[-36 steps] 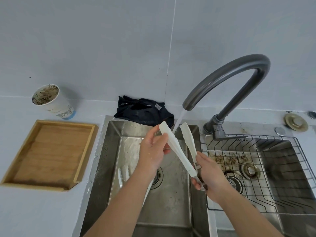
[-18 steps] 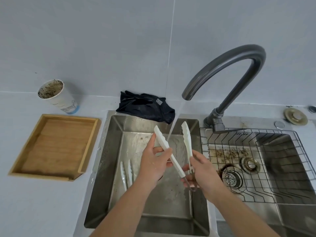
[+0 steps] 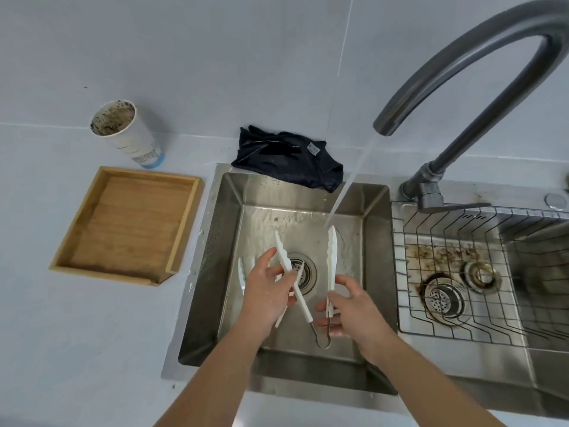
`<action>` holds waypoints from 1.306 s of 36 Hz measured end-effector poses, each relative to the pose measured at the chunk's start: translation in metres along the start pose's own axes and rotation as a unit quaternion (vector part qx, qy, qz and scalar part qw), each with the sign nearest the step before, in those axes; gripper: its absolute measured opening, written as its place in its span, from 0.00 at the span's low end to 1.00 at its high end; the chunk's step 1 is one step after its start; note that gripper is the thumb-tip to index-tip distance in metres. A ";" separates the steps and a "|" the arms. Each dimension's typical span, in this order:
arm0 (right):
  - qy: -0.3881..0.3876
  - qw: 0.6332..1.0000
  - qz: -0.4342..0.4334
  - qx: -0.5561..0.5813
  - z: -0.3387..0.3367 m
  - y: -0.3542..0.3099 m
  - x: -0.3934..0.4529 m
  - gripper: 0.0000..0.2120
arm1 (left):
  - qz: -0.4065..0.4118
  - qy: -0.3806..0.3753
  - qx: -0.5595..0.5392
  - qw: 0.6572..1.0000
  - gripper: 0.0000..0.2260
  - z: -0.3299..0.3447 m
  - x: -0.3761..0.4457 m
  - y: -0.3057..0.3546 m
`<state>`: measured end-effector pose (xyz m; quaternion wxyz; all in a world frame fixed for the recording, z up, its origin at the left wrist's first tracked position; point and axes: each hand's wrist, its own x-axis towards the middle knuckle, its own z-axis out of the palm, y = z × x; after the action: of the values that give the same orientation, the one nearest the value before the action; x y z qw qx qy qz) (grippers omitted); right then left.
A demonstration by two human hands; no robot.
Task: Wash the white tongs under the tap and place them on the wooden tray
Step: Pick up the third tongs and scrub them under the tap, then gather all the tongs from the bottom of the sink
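We saw the white tongs (image 3: 332,266) held over the left basin of the steel sink (image 3: 377,195), spread in a V with the metal hinge low, towards the basin's near wall. The left hand (image 3: 266,291) pinched the left arm of the tongs between thumb and fingers, about midway along its white part. The right hand (image 3: 351,309) held the right arm low down, near where white met metal, its fingers curled loosely round it. Water from the dark grey tap (image 3: 462,72) fell in a slanted stream onto the tip of the right arm. A second pair of white tongs (image 3: 241,274) lay on the basin floor, partly hidden beneath the left hand, beside the round drain (image 3: 303,272).

The wooden tray (image 3: 129,223) sat on the worktop just left of the sink, with nothing in it. A soiled paper cup (image 3: 126,132) stood at the tray's far edge, near the wall. A black cloth (image 3: 286,158) was bunched on the sink's far rim, hanging a little over the left basin. In the right basin rested a wire rack (image 3: 462,303) over a stained floor.
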<state>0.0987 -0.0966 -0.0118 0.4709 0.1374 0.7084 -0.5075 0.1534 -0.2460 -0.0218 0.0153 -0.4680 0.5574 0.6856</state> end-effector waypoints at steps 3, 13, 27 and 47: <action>-0.004 1.000 0.009 -0.009 0.008 0.011 0.009 0.13 | -0.016 0.009 0.007 1.000 0.26 -0.008 0.006 -0.010; -0.023 0.999 0.047 -0.006 0.040 0.034 0.041 0.14 | -0.007 0.038 0.115 0.993 0.21 -0.038 0.023 -0.036; -0.001 0.995 0.100 -0.002 0.073 0.068 0.072 0.14 | -0.009 0.024 0.232 0.972 0.18 -0.056 0.045 -0.062; 0.006 0.991 0.128 -0.035 0.078 0.078 0.102 0.14 | -0.036 0.078 0.312 0.946 0.10 -0.074 0.069 -0.082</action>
<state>0.1394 -0.1571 -0.1433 0.5320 0.2139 0.7052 -0.4170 0.2059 -0.3071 -0.1244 0.1413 -0.5117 0.7257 0.4377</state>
